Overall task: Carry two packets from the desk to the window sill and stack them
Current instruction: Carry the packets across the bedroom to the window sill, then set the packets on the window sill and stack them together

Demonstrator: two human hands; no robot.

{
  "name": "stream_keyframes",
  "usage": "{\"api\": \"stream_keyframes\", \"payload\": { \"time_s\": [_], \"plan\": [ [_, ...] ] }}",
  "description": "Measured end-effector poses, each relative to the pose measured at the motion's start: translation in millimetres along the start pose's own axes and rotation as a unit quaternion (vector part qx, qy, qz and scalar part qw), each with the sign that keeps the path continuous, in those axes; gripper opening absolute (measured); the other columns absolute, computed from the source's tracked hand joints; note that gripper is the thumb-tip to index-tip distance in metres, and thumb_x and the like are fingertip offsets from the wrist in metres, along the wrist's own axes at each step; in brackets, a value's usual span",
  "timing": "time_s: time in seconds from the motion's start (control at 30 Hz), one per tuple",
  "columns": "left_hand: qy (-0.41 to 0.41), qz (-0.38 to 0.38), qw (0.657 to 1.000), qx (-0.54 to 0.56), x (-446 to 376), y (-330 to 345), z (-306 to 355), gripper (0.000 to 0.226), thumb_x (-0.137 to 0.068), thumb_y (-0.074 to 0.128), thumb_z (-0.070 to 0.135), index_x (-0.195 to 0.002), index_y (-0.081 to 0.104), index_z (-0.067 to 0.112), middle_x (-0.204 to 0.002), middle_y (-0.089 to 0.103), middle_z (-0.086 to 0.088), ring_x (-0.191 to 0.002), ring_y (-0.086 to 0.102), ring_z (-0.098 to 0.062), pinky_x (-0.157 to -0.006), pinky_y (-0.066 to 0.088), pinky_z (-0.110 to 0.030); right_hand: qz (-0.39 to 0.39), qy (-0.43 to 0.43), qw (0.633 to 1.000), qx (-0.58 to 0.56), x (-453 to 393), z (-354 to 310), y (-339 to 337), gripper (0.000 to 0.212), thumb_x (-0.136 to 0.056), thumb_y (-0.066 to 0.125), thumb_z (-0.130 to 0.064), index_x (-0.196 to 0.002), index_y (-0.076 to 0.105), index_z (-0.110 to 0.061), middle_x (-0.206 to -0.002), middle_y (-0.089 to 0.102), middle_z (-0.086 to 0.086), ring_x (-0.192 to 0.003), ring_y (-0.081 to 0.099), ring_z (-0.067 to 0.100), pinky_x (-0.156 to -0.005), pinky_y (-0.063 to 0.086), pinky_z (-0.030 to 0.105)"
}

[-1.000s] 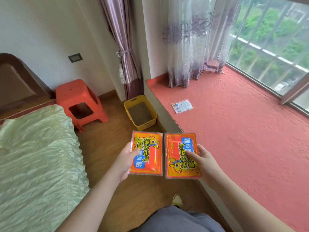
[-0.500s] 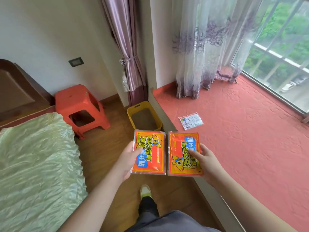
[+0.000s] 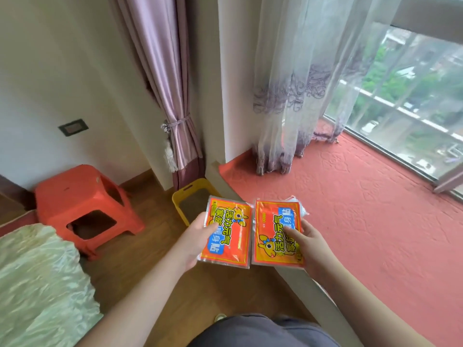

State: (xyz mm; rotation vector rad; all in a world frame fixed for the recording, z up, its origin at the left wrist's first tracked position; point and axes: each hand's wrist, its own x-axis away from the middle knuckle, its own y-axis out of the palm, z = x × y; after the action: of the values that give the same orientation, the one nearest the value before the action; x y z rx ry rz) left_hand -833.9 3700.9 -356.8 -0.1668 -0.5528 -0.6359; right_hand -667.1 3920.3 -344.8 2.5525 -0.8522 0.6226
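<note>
I hold two flat orange packets with yellow cartoon print, side by side at chest height. My left hand (image 3: 194, 240) grips the left packet (image 3: 229, 232) by its left edge, above the wooden floor. My right hand (image 3: 310, 245) grips the right packet (image 3: 275, 234) by its right edge, over the front edge of the window sill (image 3: 363, 221), which is covered in red textured cloth. A third, pale packet (image 3: 302, 209) lies on the sill, mostly hidden behind the right packet.
A yellow bin (image 3: 193, 199) stands on the floor against the sill's left end. An orange plastic stool (image 3: 85, 204) is further left, a bed with pale green cover (image 3: 37, 284) at lower left. Sheer and purple curtains (image 3: 288, 96) hang at the sill's back corner.
I have stepped closer to the sill and the view has tilted up. Both packets stayed in my hands and now cover the pale packet lying on the sill.
</note>
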Motion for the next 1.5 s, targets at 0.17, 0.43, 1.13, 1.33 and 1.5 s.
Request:
{"api": "stream_keyframes", "payload": {
  "time_s": [0.17,0.43,1.13,1.33,1.5],
  "plan": [
    [-0.006,-0.038,0.999,-0.018,-44.3,1.9,20.4,0.014,-0.099,0.053,0.025,-0.110,0.059,0.032,-0.100,0.079,-0.001,-0.092,0.076,-0.023,-0.080,0.062,-0.047,0.037,-0.010,0.999,-0.029,-14.4,-6.7,1.6,0.024,-0.092,0.065,-0.012,-0.115,0.061,-0.017,-0.095,0.080,0.011,-0.078,0.078,0.031,-0.055,0.061,0.036],
    [-0.030,-0.099,0.994,-0.046,-124.3,36.8,59.5,0.016,-0.098,0.054,0.026,-0.114,0.059,0.029,-0.101,0.079,-0.003,-0.093,0.076,-0.025,-0.074,0.062,-0.044,0.110,-0.014,0.992,-0.065,-62.3,-24.8,-25.0,0.025,-0.092,0.065,-0.012,-0.116,0.060,-0.017,-0.096,0.079,0.012,-0.081,0.077,0.033,-0.062,0.063,0.041],
    [-0.067,-0.193,0.965,-0.164,-283.2,142.1,131.0,0.013,-0.098,0.055,0.028,-0.111,0.056,0.029,-0.092,0.079,0.003,-0.086,0.077,-0.021,-0.061,0.062,-0.034,0.236,-0.008,0.953,-0.189,-164.4,-64.1,-92.3,0.020,-0.093,0.061,-0.008,-0.112,0.061,-0.014,-0.094,0.080,0.011,-0.077,0.077,0.026,-0.058,0.061,0.035],
    [-0.092,-0.265,0.941,-0.190,-335.6,168.0,130.6,0.014,-0.100,0.051,0.020,-0.113,0.056,0.025,-0.095,0.079,-0.001,-0.088,0.077,-0.022,-0.062,0.062,-0.033,0.310,-0.004,0.920,-0.239,-178.0,-50.3,-90.6,0.022,-0.093,0.062,-0.009,-0.114,0.062,-0.015,-0.097,0.079,0.012,-0.081,0.077,0.028,-0.061,0.061,0.037],
    [-0.106,-0.308,0.922,-0.207,-367.6,184.5,115.6,0.016,-0.100,0.049,0.016,-0.112,0.057,0.025,-0.096,0.079,-0.002,-0.089,0.076,-0.023,-0.065,0.061,-0.032,0.349,0.007,0.896,-0.275,-191.7,-32.7,-86.7,0.021,-0.093,0.063,-0.009,-0.112,0.062,-0.018,-0.096,0.080,0.011,-0.082,0.077,0.029,-0.061,0.062,0.038]
  ]
}}
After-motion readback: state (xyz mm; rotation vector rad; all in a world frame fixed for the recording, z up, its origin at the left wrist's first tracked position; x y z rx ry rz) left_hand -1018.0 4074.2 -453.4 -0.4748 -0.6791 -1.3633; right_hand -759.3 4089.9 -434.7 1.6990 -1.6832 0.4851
